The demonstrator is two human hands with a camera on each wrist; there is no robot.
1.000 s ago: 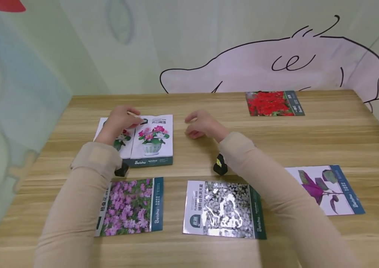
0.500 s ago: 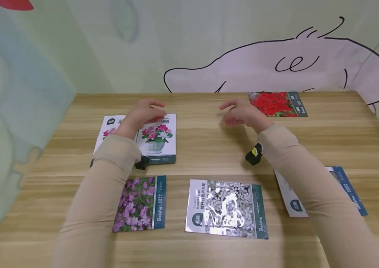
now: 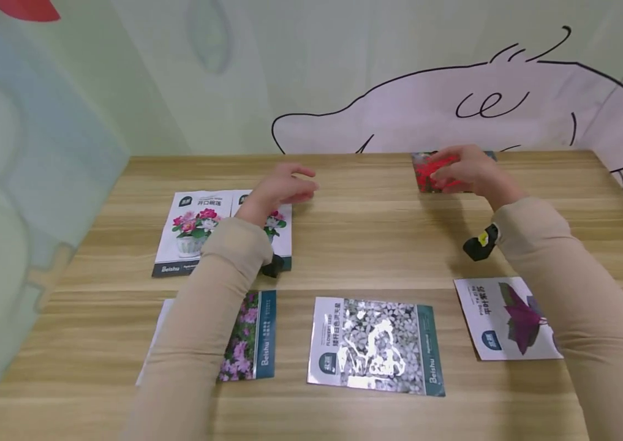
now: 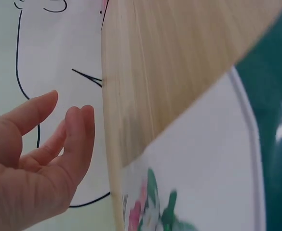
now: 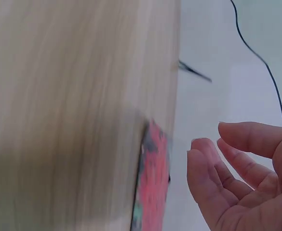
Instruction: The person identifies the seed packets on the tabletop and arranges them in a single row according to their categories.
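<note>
Red packet: a thin, flat, rectangular seed packet printed with red blooms (image 5: 151, 185), at the far edge of the pale wood-grain counter (image 3: 355, 245), toward its far right corner
Right grip: my right grip (image 3: 468, 168) hovers over it, fingers loosely bent, thumb set apart, nothing held
Left grip: my left grip (image 3: 283, 188) is empty too, thumb and fingers parted, above the right one of two white seed packets printed with potted pink flowers (image 3: 192, 233), side by side toward the far left corner
Weight: next to none, I'd judge
Stiffness: likely bendy as thin card or film; it would crease sooner than break
Slip: probably slick; a hard glare on the white-flower packet with a dark teal band (image 3: 375, 346) suggests glossy print
Hold: I'd pinch the red packet by a near corner or short end, lifting that edge with a nail first, since it lies so flat
Counter surface: streaked grain, smooth-looking, so a packet might slide before it lifts
</note>
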